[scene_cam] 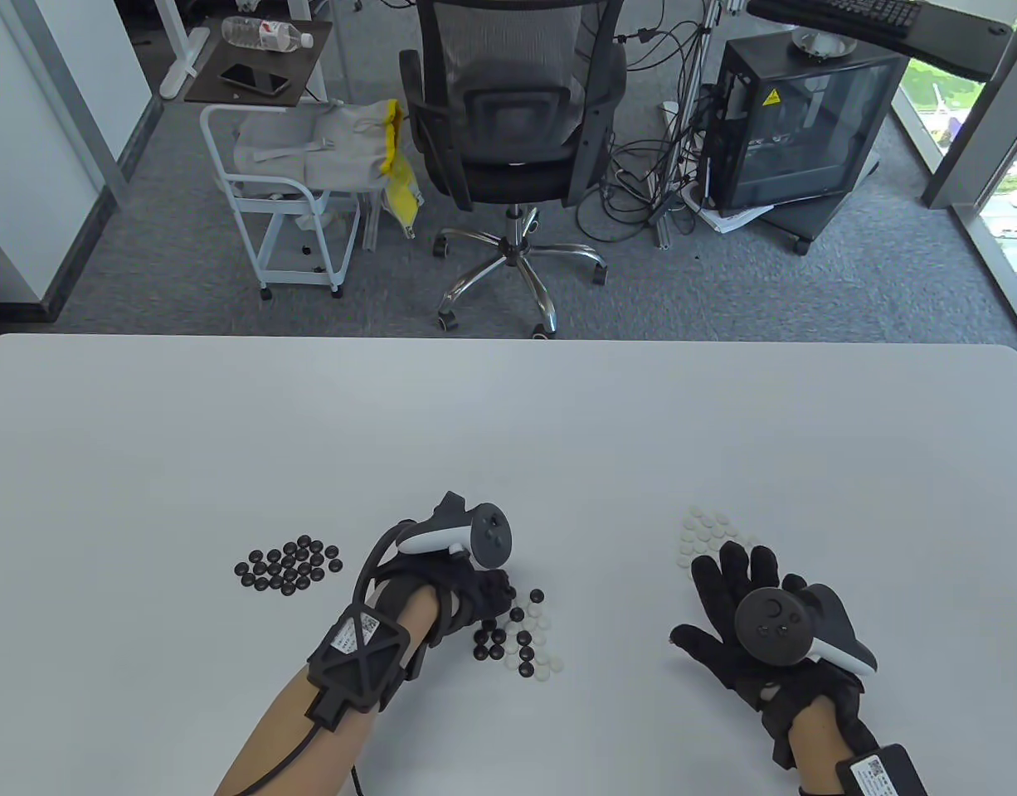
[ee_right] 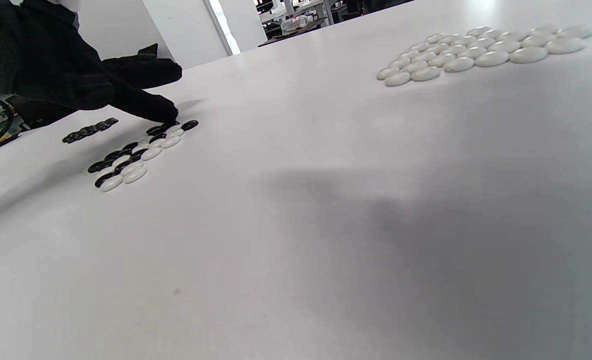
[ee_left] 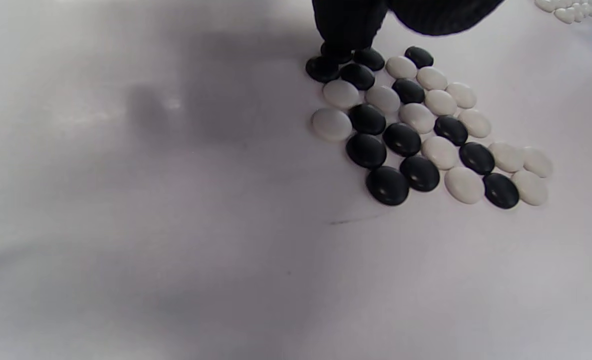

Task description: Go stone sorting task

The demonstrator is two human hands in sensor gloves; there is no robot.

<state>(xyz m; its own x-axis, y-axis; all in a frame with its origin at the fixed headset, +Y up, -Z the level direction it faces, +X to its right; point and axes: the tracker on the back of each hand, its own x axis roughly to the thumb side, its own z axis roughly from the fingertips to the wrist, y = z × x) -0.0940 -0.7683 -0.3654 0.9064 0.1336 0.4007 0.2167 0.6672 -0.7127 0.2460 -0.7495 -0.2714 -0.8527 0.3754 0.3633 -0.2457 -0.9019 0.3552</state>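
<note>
A mixed heap of black and white Go stones (scene_cam: pixel 518 638) lies at the table's front centre. My left hand (scene_cam: pixel 492 597) reaches over its left end. In the left wrist view one gloved fingertip (ee_left: pixel 336 47) rests on a black stone (ee_left: pixel 321 69) at the top of the mixed heap (ee_left: pixel 415 130); I see no stone pinched. The sorted black stones (scene_cam: pixel 289 566) lie to the left, the sorted white stones (scene_cam: pixel 708 531) to the right. My right hand (scene_cam: pixel 732 597) lies flat with spread fingers just below the white group, holding nothing.
The white table (scene_cam: pixel 508 414) stretches bare beyond the stones to its far edge. Past that edge stand an office chair (scene_cam: pixel 513 124), a white cart (scene_cam: pixel 289 191) and a computer case (scene_cam: pixel 795 124) on the floor.
</note>
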